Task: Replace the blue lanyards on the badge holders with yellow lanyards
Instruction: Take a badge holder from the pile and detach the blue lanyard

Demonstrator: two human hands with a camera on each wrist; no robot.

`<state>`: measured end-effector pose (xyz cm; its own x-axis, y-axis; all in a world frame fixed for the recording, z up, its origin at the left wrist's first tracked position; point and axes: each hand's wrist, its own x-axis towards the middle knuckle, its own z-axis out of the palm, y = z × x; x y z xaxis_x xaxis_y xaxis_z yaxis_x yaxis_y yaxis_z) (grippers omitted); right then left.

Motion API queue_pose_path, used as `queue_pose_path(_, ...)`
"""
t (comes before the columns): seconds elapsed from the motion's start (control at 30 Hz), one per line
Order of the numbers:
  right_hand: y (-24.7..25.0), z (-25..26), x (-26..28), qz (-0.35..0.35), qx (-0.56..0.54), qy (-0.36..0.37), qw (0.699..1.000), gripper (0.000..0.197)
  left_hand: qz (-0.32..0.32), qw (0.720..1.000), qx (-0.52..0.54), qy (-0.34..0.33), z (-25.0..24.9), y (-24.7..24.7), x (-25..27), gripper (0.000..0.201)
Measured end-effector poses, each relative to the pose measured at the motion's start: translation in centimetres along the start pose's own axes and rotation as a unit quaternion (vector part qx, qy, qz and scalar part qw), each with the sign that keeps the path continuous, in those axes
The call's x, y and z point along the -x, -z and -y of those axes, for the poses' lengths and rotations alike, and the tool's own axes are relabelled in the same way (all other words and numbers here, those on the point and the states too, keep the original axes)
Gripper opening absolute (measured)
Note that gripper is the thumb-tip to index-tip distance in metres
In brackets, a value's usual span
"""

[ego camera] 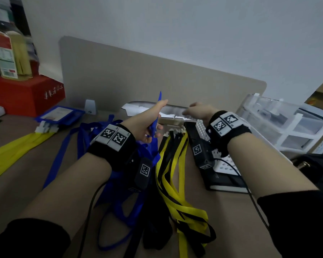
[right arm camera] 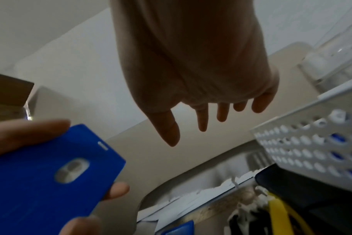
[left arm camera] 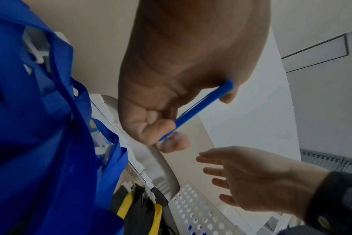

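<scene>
One badge holder (right arm camera: pixel 50 171) is pinched edge-on in the left hand (ego camera: pixel 144 123) above the counter (ego camera: pixel 17 183) while the right hand (ego camera: pixel 198 111) hangs loose and empty, so that thin grip could easily slip into the lanyards (ego camera: pixel 175 164).

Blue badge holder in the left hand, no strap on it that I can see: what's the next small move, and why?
Probably bring the right hand down to the yellow lanyards and take one by its clip end. The left hand grips the blue badge holder, whose slot looks bare, and the right hand hangs open, holding nothing, just above the lanyards' white clips.
</scene>
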<state>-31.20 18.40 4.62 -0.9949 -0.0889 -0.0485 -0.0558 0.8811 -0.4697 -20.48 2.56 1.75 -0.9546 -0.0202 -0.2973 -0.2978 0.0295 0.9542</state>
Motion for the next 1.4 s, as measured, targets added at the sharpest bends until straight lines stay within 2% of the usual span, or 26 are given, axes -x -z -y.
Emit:
queue_pose_path(0.1,-2.2,2.3,-0.5,0.079,0.039,0.028,0.996,0.041,-0.010,1.000,-0.003,-0.001,0.1,0.8,-0.9,0.064)
queue_pose_path(0.17,-3.7,3.1,-1.2,0.124,0.070,0.025,0.989,0.044,-0.015,1.000,-0.020,-0.003,0.2,1.1,-1.3,0.062)
queue_pose_path(0.27,-5.4,3.4,-2.3,0.151,0.126,0.015,0.980,0.048,-0.017,0.999,-0.040,-0.009,0.4,1.8,-2.0,0.065)
queue_pose_path(0.5,-7.2,1.5,-5.0,0.144,0.190,0.026,0.971,0.046,-0.014,0.998,-0.064,-0.020,0.3,2.7,-3.0,0.072)
queue_pose_path(0.63,-8.1,1.1,-5.5,0.107,0.218,0.029,0.970,0.046,-0.010,0.997,-0.071,-0.021,0.3,2.4,-3.1,0.073)
queue_pose_path(0.7,-8.3,0.8,-6.0,0.087,0.170,0.017,0.981,0.039,-0.013,0.997,-0.076,-0.025,0.3,2.3,-3.1,0.073)
queue_pose_path(0.8,-8.1,0.2,-6.0,0.006,0.069,-0.007,0.998,0.028,-0.019,0.995,-0.090,-0.036,0.4,2.1,-2.8,0.066)
queue_pose_path(0.93,-7.2,0.0,-5.1,-0.062,-0.111,0.003,0.992,0.017,-0.021,0.994,-0.085,-0.069,0.7,2.1,-1.9,0.056)
queue_pose_path(1.0,-6.5,0.3,-3.9,-0.068,-0.238,0.015,0.969,0.006,-0.004,0.994,-0.065,-0.089,0.8,2.1,-1.4,0.052)
queue_pose_path(1.07,-6.0,0.5,-2.4,-0.056,-0.352,0.034,0.934,0.016,0.006,0.992,-0.060,-0.109,1.2,2.1,-0.9,0.042)
queue_pose_path(1.1,-5.9,0.7,-1.5,-0.043,-0.390,0.049,0.919,0.020,0.007,0.992,-0.055,-0.116,1.4,1.9,-0.5,0.045)
queue_pose_path(1.17,-5.6,1.1,0.8,-0.018,-0.434,0.078,0.898,0.020,-0.021,0.990,-0.052,-0.128,1.7,1.5,0.2,0.066)
queue_pose_path(1.2,-5.5,1.3,2.0,-0.001,-0.450,0.090,0.889,0.018,-0.034,0.989,-0.059,-0.135,1.8,1.2,0.7,0.069)
queue_pose_path(1.27,-5.4,1.5,4.0,0.028,-0.487,0.106,0.866,0.015,-0.037,0.990,-0.047,-0.127,1.9,0.6,1.8,0.069)
queue_pose_path(1.4,-4.9,1.3,7.6,0.075,-0.571,0.100,0.811,0.013,-0.051,0.990,0.041,-0.124,2.7,0.2,3.7,0.060)
